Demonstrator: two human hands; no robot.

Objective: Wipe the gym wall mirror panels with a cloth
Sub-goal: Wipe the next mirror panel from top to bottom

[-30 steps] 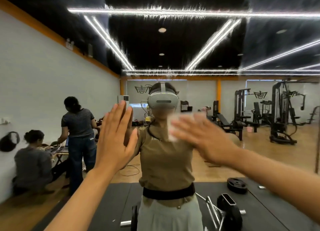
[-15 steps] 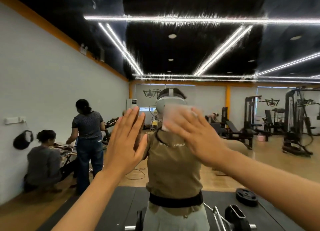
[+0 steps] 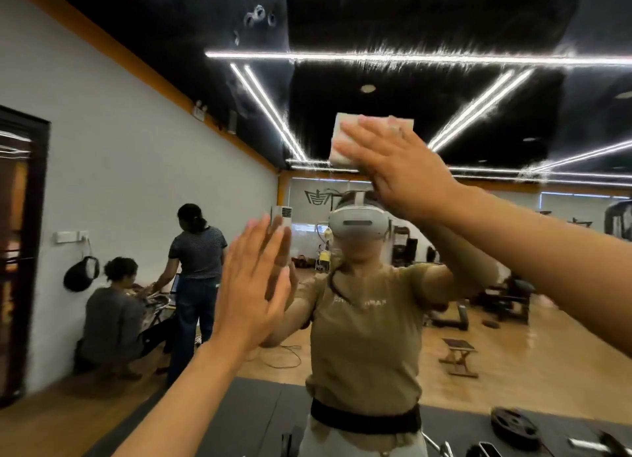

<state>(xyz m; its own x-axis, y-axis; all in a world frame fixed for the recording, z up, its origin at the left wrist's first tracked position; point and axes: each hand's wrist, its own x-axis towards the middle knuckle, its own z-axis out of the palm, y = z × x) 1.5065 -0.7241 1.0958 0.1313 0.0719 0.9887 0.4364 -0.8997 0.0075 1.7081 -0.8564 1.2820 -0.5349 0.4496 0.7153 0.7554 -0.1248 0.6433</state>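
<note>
The wall mirror panel (image 3: 478,80) fills the view directly ahead and reflects the gym and me in a headset. My right hand (image 3: 400,169) is raised above head height, its straight fingers pressing a folded white cloth (image 3: 342,142) flat against the glass. Only the cloth's left and top edges show past the fingers. My left hand (image 3: 253,285) lies flat on the mirror lower down and to the left, fingers straight and spread, holding nothing.
Reflected in the mirror are two people (image 3: 191,278) by the white left wall, weight machines (image 3: 506,296) at the right, a small stool (image 3: 460,355), and a weight plate (image 3: 514,422) on the dark mat at the bottom right.
My right hand has slid the cloth upward on the glass, from face height to above the reflected head. The view has tilted up. My left hand has stayed flat on the mirror.
</note>
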